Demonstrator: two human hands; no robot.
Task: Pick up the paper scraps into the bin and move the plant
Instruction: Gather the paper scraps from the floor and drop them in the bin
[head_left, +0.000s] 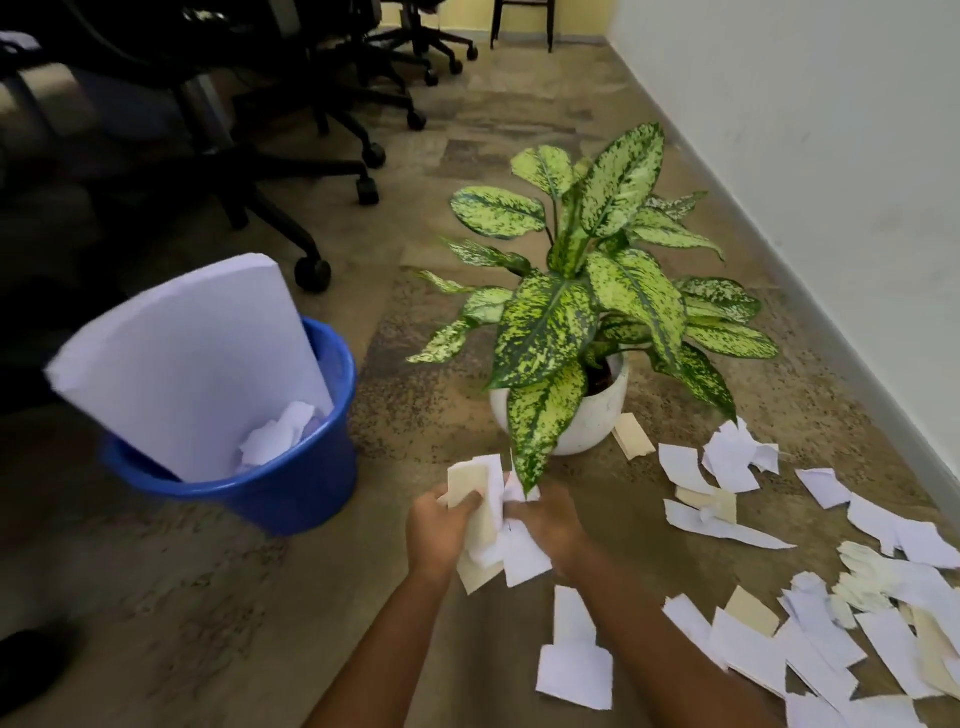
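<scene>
Both hands low at centre frame, held together over the floor (218, 597). Left hand (439, 530) closed around a bundle of paper scraps (485, 525), thumb pressed on a cream piece at the top; right hand (553, 525) curled against the same bundle from the other side, fingers gripping white pieces. Bundle is a mix of white and cream strips, sticking out above and below the hands. Blue bin (291, 483) stands on the floor to the left of the hands and a little beyond them, tilted in this wide view, holding a large curled white sheet (192, 364) and some crumpled white paper. Potted plant (587, 291) in a white round pot (592, 421) sits just beyond the hands; one drooping leaf tip reaches down to the bundle. Loose scraps (810, 613) lie scattered on the floor to the right of the hands, near the wall (831, 130). Office chairs (249, 135) in shadow at upper left.
</scene>
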